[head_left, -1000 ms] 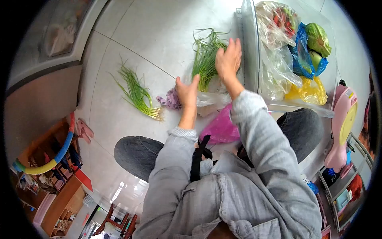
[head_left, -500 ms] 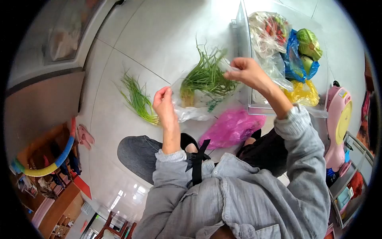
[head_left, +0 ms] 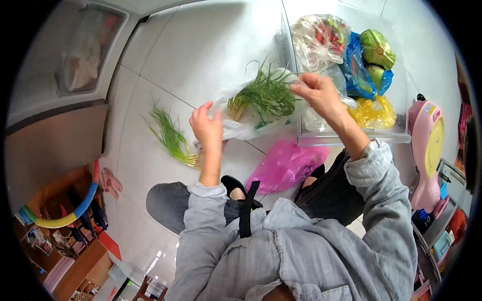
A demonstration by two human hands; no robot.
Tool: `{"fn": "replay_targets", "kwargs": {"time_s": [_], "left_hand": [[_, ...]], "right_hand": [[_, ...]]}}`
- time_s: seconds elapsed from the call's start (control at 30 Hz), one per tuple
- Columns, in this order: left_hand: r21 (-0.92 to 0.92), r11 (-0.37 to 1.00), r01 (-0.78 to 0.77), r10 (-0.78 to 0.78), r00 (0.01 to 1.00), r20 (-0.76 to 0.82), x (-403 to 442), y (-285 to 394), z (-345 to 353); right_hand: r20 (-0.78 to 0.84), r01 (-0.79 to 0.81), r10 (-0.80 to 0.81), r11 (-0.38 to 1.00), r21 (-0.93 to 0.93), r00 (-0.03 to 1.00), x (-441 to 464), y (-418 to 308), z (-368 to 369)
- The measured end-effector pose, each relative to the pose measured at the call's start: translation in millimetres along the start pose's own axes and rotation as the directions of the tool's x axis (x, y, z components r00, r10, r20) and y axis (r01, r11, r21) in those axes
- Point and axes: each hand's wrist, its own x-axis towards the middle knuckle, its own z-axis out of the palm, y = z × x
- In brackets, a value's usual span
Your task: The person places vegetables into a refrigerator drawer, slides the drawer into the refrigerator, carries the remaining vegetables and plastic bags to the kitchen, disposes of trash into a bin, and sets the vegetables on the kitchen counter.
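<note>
Scallions (head_left: 268, 99) were laid crosswise, tops rightward; a plastic bag (head_left: 240, 132) was pinched by the right hand (head_left: 324, 98), left hand (head_left: 206, 128) grip unclear.

Two scallion bunches (head_left: 173, 136); one cabbage (head_left: 377, 49); one blue bag (head_left: 355, 65); one pink bag (head_left: 286, 168).

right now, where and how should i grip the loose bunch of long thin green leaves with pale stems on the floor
The loose bunch of long thin green leaves is probably best pinched from above around its pale stem end, coming from your side: there it gathers narrow and points toward you, while the leaf tips fan out away.
</note>
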Motion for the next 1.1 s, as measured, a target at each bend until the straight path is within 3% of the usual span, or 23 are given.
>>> {"fn": "replay_targets", "kwargs": {"time_s": [0.03,0.13,0.23,0.33,0.37,0.43,0.47,0.5,0.6,0.7,0.8,0.9,0.93,1.0,1.1], "left_hand": [[0.249,0.954,-0.168,0.168,0.986,0.021,-9,10,6],[0.183,0.902,-0.392,0.38,0.92,0.097,-25,46,15],[-0.106,0.905,-0.413,0.426,0.891,0.161,-13,85,29],[-0.1,0.872,-0.479,0.485,0.818,0.308,4,122,34],[-0.122,0.872,-0.473,0.488,0.831,0.266,7,121,46],[-0.429,0.901,-0.07,0.282,0.844,0.456,19,111,57],[-0.525,0.837,0.155,0.203,0.803,0.561,24,104,65],[-0.55,0.825,-0.132,0.288,0.935,0.209,17,79,89],[-0.741,0.613,0.273,-0.117,0.96,0.256,4,84,54],[-0.566,0.822,-0.054,0.066,0.998,0.0,-13,73,46],[-0.37,0.863,-0.343,0.435,0.878,0.201,-23,82,57],[-0.15,0.92,-0.361,0.387,0.783,0.487,-28,84,88],[-0.245,0.928,-0.281,0.369,0.789,0.491,-30,78,91],[-0.424,0.899,-0.111,0.335,0.798,0.501,-33,68,96],[-0.644,0.75,0.15,0.287,0.804,0.521,-34,50,106]], "right_hand": [[0.034,0.009,-0.007,0.998,-0.062,0.999,-1,-3,1],[0.097,0.026,-0.014,0.991,-0.131,0.995,-14,-17,2],[0.093,0.089,-0.073,0.98,-0.178,0.993,-18,-19,-2],[0.146,0.083,-0.073,0.995,-0.058,0.987,-18,-20,-7],[0.143,0.086,-0.086,0.996,0.01,0.986,-18,-18,-7],[0.14,0.094,-0.115,0.984,0.148,0.983,-15,-15,-7],[0.104,0.012,-0.035,0.976,0.215,0.994,-13,-16,-9],[0.072,-0.068,0.049,0.956,0.286,0.996,-10,-18,-11],[0.03,-0.179,0.184,0.884,0.431,0.982,-3,-12,-20],[0.013,-0.15,0.163,0.869,0.471,0.987,1,-11,-19],[0.103,-0.049,0.01,0.923,0.382,0.995,-7,-23,-10],[0.238,0.04,-0.112,0.957,0.288,0.965,-16,-21,3],[0.288,0.023,-0.108,0.959,0.284,0.951,-20,-20,7],[0.299,0.148,-0.172,0.984,0.101,0.939,-30,-24,13],[0.279,0.294,-0.256,0.95,-0.104,0.925,-29,-21,16]]}}
